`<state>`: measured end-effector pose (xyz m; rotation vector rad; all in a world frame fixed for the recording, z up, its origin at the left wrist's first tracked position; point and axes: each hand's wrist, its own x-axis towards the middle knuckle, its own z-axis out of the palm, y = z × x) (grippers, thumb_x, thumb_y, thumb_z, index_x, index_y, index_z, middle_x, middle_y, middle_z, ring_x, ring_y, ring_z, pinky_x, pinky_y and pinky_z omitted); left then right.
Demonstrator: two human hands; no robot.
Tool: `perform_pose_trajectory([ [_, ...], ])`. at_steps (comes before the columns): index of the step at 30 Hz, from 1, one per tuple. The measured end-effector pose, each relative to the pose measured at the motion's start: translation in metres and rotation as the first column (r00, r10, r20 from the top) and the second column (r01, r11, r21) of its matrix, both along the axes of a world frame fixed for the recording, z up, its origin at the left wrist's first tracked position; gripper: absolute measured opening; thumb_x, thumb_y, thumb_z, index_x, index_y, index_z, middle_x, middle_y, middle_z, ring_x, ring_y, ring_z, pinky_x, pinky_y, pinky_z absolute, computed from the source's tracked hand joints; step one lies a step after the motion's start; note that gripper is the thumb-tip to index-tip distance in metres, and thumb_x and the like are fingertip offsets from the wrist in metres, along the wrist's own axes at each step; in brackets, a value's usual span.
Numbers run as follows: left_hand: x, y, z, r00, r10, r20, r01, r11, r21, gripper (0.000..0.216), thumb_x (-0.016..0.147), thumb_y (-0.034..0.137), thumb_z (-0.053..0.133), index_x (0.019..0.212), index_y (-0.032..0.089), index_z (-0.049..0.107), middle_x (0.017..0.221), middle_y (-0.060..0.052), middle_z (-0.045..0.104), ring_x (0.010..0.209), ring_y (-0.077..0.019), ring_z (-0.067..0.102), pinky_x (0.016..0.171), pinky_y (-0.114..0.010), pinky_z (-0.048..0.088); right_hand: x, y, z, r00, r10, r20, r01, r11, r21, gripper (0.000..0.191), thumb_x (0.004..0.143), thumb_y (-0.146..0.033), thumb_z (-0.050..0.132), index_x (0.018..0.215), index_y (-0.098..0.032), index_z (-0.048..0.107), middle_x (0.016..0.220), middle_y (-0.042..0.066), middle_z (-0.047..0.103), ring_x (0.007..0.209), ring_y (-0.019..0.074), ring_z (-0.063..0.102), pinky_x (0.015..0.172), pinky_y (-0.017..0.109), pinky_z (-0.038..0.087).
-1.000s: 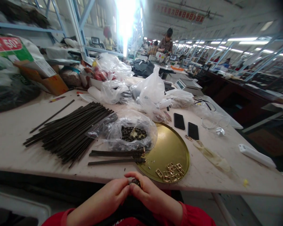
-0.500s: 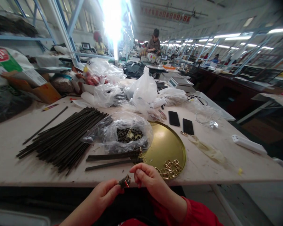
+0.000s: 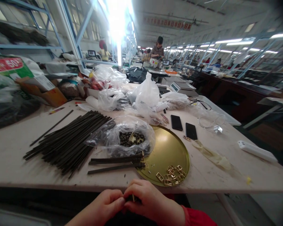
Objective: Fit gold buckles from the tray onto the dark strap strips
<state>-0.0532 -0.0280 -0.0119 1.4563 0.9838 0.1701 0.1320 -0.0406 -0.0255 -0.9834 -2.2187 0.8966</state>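
My left hand and my right hand meet at the table's front edge, fingertips touching. The left fingers are pinched on a dark strap, now mostly hidden by the hands. My right fingers curl around its end, where a sliver of a gold buckle shows. Just beyond lie a few dark straps with metal ends. A round gold tray holds several loose gold buckles. A clear plastic bag with small dark loops sits against the tray's left side.
A large fan of dark straps covers the table's left part. Two phones lie right of centre, near a white plastic device. White plastic bags and a scale stand at the back. A person works farther off.
My right hand has come left and down and closed around the buckle end of the strap in my left hand. The view has tipped slightly, so the table sits lower.
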Motion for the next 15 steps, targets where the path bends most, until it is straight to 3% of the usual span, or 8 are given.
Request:
perform_pose_trajectory([
  [3, -0.005, 0.02, 0.0, 0.977, -0.012, -0.213, 0.073, 0.957, 0.281, 0.043, 0.082, 0.049, 0.038, 0.065, 0.016, 0.059, 0.058, 0.002, 0.053, 0.056, -0.0141, 0.046, 0.052, -0.022, 0.031, 0.005, 0.014, -0.007, 0.996, -0.07, 0.063, 0.066, 0.995, 0.069, 0.015, 0.079, -0.026, 0.057, 0.091, -0.02, 0.06, 0.082, 0.004, 0.061, 0.072, 0.0146, 0.057, 0.061, 0.022, 0.044],
  [5, -0.006, 0.038, -0.007, 0.932, 0.106, -0.347, 0.109, 0.83, 0.547, 0.034, 0.085, 0.039, 0.039, 0.069, 0.018, 0.06, 0.063, 0.0, 0.059, 0.06, -0.0166, 0.053, 0.055, -0.023, 0.034, 0.01, 0.029, -0.014, 0.976, -0.184, 0.115, 0.165, 0.974, 0.157, 0.011, 0.079, -0.021, 0.055, 0.089, -0.019, 0.06, 0.082, 0.004, 0.061, 0.073, 0.0158, 0.057, 0.063, 0.024, 0.045],
  [7, -0.004, 0.053, -0.02, 0.903, 0.211, -0.373, 0.157, 0.646, 0.747, 0.022, 0.085, 0.028, 0.043, 0.077, 0.019, 0.061, 0.071, -0.003, 0.063, 0.067, -0.0189, 0.057, 0.061, -0.026, 0.038, 0.015, 0.044, -0.022, 0.936, -0.304, 0.18, 0.244, 0.924, 0.293, 0.01, 0.081, -0.018, 0.052, 0.087, -0.019, 0.06, 0.084, 0.006, 0.062, 0.077, 0.0182, 0.056, 0.068, 0.028, 0.045],
  [10, -0.004, 0.065, -0.041, 0.882, 0.289, -0.373, 0.168, 0.548, 0.82, 0.016, 0.083, 0.019, 0.047, 0.08, 0.021, 0.063, 0.08, -0.005, 0.064, 0.079, -0.0207, 0.058, 0.074, -0.03, 0.041, 0.019, 0.062, -0.041, 0.861, -0.451, 0.237, 0.271, 0.8, 0.536, 0.018, 0.084, -0.015, 0.043, 0.083, -0.02, 0.061, 0.085, 0.007, 0.064, 0.081, 0.0218, 0.057, 0.075, 0.035, 0.042],
  [12, -0.011, 0.068, -0.049, 0.867, 0.335, -0.37, 0.167, 0.503, 0.848, 0.014, 0.081, 0.02, 0.051, 0.089, 0.022, 0.062, 0.09, -0.005, 0.064, 0.087, -0.0214, 0.057, 0.079, -0.032, 0.041, 0.022, 0.071, -0.055, 0.86, -0.464, 0.214, 0.226, 0.721, 0.655, 0.023, 0.085, -0.014, 0.039, 0.084, -0.02, 0.061, 0.085, 0.007, 0.066, 0.079, 0.0214, 0.059, 0.074, 0.034, 0.042],
  [15, -0.041, 0.079, -0.045, 0.811, 0.46, -0.362, 0.146, 0.44, 0.886, 0.017, 0.085, 0.024, 0.046, 0.078, 0.02, 0.061, 0.081, -0.005, 0.063, 0.081, -0.0189, 0.057, 0.078, -0.031, 0.043, 0.028, 0.079, -0.073, 0.882, -0.428, 0.195, 0.132, 0.624, 0.77, 0.021, 0.084, -0.017, 0.041, 0.085, -0.022, 0.061, 0.083, 0.004, 0.069, 0.074, 0.0184, 0.062, 0.072, 0.03, 0.042],
])
